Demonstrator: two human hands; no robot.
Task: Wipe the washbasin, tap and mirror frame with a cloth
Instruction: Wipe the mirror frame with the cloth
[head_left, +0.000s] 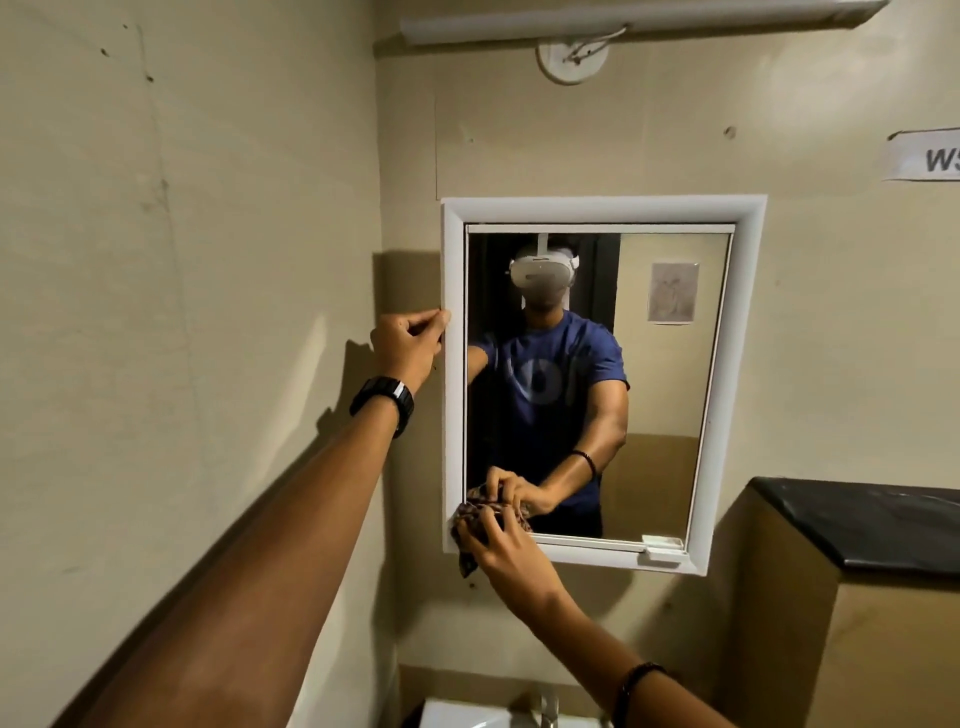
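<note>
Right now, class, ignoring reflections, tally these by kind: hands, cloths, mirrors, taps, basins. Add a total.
Hands: 2, left hand and right hand
Cloth: 1
Mirror: 1
Tap: 1
Basin: 1
Total: 6

We note a black wristwatch (383, 402) centre-left, a dark beaded bracelet (636, 686) lower right; mirrored, blue T-shirt (561, 374), white headset (543, 273).

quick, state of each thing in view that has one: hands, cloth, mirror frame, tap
mirror frame, upright, fixed to the wall
cloth, bunched, pressed on the frame's lower left corner
left hand, fingers curled on the frame's left edge
right hand, gripping the cloth
tap, mostly cropped, no water seen
</note>
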